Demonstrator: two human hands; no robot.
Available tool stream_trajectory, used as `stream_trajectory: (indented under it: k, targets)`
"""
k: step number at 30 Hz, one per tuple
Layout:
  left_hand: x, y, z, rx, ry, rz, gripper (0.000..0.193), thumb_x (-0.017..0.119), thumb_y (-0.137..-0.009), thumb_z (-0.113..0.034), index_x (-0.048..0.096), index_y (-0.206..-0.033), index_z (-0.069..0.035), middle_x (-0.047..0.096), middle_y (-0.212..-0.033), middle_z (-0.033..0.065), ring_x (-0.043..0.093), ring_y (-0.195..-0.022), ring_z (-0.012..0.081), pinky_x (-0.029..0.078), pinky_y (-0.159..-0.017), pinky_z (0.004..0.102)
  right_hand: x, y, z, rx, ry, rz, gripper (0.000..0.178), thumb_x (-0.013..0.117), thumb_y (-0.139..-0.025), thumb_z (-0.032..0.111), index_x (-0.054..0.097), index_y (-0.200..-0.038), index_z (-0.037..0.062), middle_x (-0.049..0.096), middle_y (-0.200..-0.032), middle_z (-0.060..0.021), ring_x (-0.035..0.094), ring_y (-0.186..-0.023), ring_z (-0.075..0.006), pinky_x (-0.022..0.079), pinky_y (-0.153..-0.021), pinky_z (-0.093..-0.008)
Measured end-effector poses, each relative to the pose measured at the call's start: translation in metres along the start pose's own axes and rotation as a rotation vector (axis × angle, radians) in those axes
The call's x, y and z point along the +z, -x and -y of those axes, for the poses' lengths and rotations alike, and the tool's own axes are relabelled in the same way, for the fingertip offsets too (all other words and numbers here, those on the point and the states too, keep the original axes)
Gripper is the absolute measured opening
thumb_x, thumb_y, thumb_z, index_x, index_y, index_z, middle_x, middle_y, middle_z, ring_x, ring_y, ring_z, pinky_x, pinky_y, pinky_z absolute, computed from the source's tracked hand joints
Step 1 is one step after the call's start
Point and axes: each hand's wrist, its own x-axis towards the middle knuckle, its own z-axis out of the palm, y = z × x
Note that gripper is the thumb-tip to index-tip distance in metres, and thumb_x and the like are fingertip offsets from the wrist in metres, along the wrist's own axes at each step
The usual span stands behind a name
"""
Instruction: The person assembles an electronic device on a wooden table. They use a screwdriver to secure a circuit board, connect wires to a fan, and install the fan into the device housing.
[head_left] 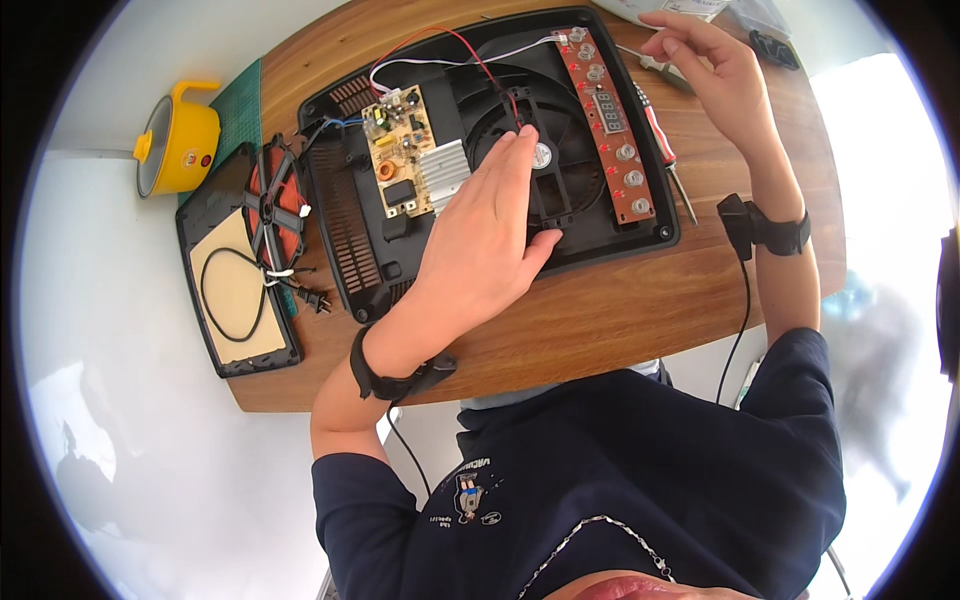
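The black plastic housing (640, 248) of an induction cooker lies open on the table. Over its round fan (541, 158) rests my left hand (482, 225), fingers stretched out and thumb apart; nothing shows in it, though its palm side is hidden. A tan circuit board (393, 150) with a silver heat sink (446, 172) sits to the left of the hand. At the housing's right lies a reddish-brown control board (608, 145) with a small display. My right hand (715, 80) is raised beyond the right edge, fingers loosely bent and apart, holding nothing visible.
A red-and-white screwdriver (657, 130) lies along the housing's right side, near a greenish-handled tool (672, 75). At left are a black panel with a tan sheet (235, 310), a red coil (277, 200), a plug (314, 299), a green mat (238, 115) and a yellow pot (190, 140).
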Motion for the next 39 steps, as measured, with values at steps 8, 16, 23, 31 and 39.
stream_trajectory:
  k: [8,16,23,31,39]
  targets:
    - [-0.005,-0.004,-0.002,0.024,-0.031,0.031,0.085,0.084,-0.083,-0.008,0.044,-0.157,0.0,0.051,-0.158,0.0219,0.051,-0.146,0.0425,0.049,-0.116,0.0471,-0.045,-0.021,-0.059,-0.132,0.125,-0.127,0.03,0.06,-0.109,0.012,0.073,-0.136,0.0062,0.078,-0.106,-0.0038,0.069,-0.103,-0.0123,0.054,-0.099,-0.0283]
    - [-0.006,-0.003,-0.003,0.042,-0.051,0.063,0.074,0.085,-0.08,-0.007,0.055,-0.147,0.0,0.046,-0.162,0.0197,0.047,-0.149,0.0413,0.047,-0.118,0.0485,-0.03,-0.022,-0.06,-0.056,0.168,-0.021,0.028,0.061,-0.108,0.014,0.075,-0.131,0.008,0.081,-0.104,-0.007,0.075,-0.1,-0.0129,0.055,-0.087,-0.0269]
    - [-0.008,-0.003,-0.003,0.04,-0.027,0.061,0.079,0.086,-0.081,-0.008,0.051,-0.151,0.001,0.044,-0.162,0.0219,0.047,-0.148,0.0435,0.045,-0.118,0.05,0.013,-0.006,-0.021,-0.159,0.377,0.057,0.029,0.069,-0.102,0.016,0.073,-0.126,-0.0001,0.074,-0.104,-0.0079,0.066,-0.08,-0.0214,0.055,-0.077,-0.0326]
    - [-0.004,-0.004,-0.003,0.025,0.003,0.054,0.096,0.086,-0.079,-0.007,0.036,-0.161,0.001,0.047,-0.16,0.0235,0.047,-0.147,0.044,0.045,-0.117,0.0494,0.032,0.003,-0.034,-0.11,0.345,0.003,0.033,0.073,-0.096,0.014,0.074,-0.126,0.0009,0.075,-0.1,-0.0072,0.067,-0.077,-0.02,0.056,-0.076,-0.0341]
    - [-0.008,-0.005,-0.004,0.027,0.0,0.088,0.097,0.087,-0.078,-0.006,0.035,-0.16,0.003,0.046,-0.158,0.0243,0.047,-0.145,0.0453,0.043,-0.119,0.0499,0.037,0.01,-0.033,0.001,0.329,-0.01,0.036,0.075,-0.094,0.014,0.075,-0.127,0.0012,0.076,-0.096,-0.0074,0.066,-0.075,-0.0165,0.056,-0.075,-0.0342]
